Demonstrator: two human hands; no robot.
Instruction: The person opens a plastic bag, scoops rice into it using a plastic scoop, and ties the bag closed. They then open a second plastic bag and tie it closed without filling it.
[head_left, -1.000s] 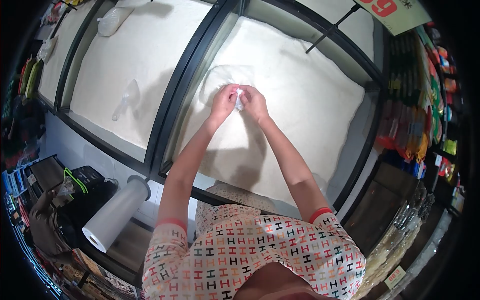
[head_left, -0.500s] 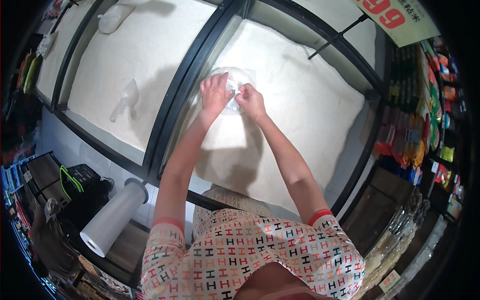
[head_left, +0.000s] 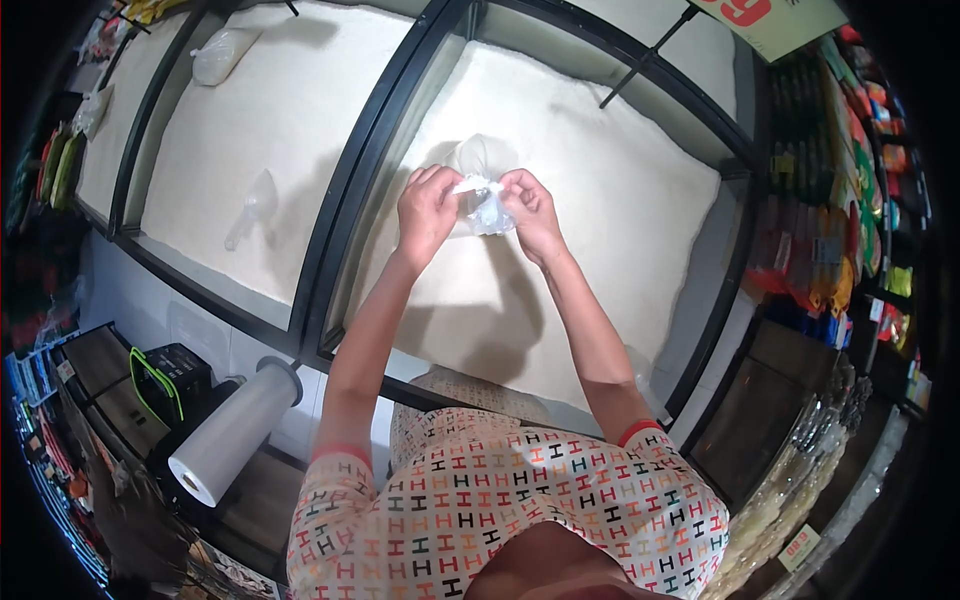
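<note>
A clear plastic bag (head_left: 486, 157) is held up over a bin of white grain, which looks like rice (head_left: 610, 230). My left hand (head_left: 427, 213) is closed, pinching the gathered white neck of the bag from the left. On the other side, the fingertips of my right hand (head_left: 533, 213) pinch the same gathered part. Loose plastic hangs below the neck, between both hands. What the bag holds is hard to make out against the white grain.
Black frames (head_left: 348, 165) divide the bins. In the left bin lie a clear scoop (head_left: 258, 203) and a filled bag (head_left: 222, 56). A plastic bag roll (head_left: 237, 430) stands at lower left. A price sign (head_left: 782, 24) hangs upper right, above packaged goods (head_left: 840, 230).
Both hands have spread slightly apart, with the right moving rightward and down. The bag's gathered neck now shows between them, and its body looks narrower. The view has shifted a little.
</note>
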